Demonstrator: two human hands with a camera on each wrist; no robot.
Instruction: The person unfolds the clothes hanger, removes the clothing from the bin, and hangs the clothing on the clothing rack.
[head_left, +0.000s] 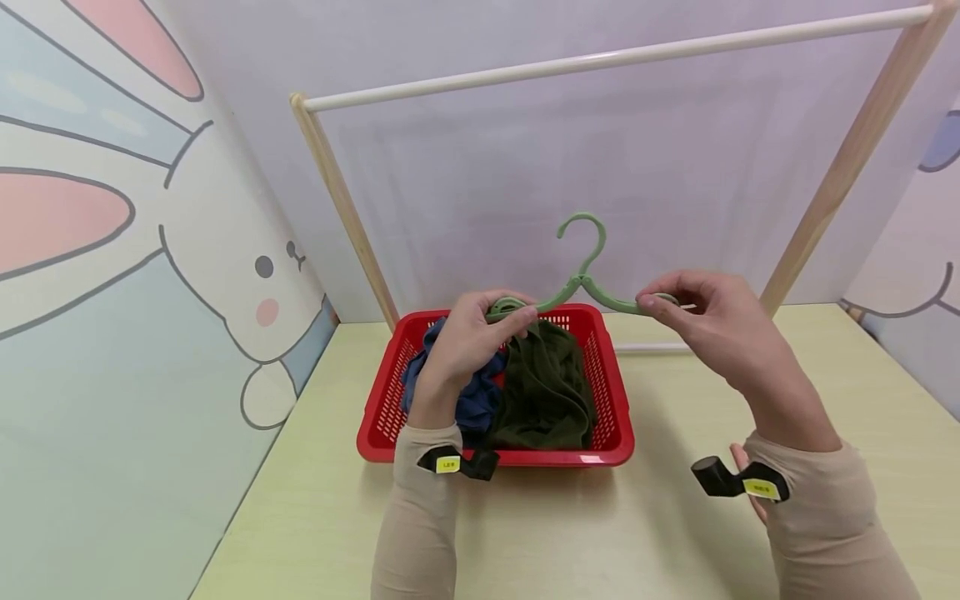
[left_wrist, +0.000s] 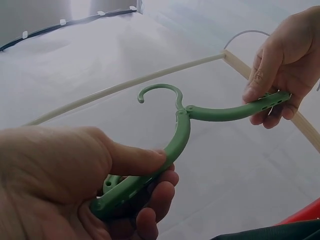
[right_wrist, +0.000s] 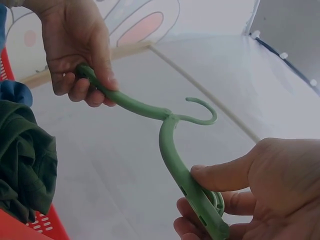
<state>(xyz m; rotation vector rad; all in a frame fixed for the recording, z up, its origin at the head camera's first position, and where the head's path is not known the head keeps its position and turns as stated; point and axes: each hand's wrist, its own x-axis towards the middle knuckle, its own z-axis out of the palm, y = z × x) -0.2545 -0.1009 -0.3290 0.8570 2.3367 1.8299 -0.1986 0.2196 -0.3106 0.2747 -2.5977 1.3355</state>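
A green plastic clothes hanger [head_left: 581,282] is held up in front of me, its hook pointing upward and its two arms spread from a joint in the middle. My left hand [head_left: 465,337] grips the end of one arm, thumb on top and fingers curled beneath. The other arm's end is pinched between thumb and fingers of my right hand [head_left: 712,321]. In the left wrist view the hanger [left_wrist: 184,117] shows slots along its arms. Below the left hand, a dark green cloth [head_left: 543,387] and a blue cloth [head_left: 476,400] lie in a red basket [head_left: 618,417].
Behind the basket stands a rack with a white horizontal bar [head_left: 525,71] and wooden posts [head_left: 847,158]. The basket rests on a pale wooden table [head_left: 300,517]. A wall with a cartoon rabbit [head_left: 255,250] rises at the left.
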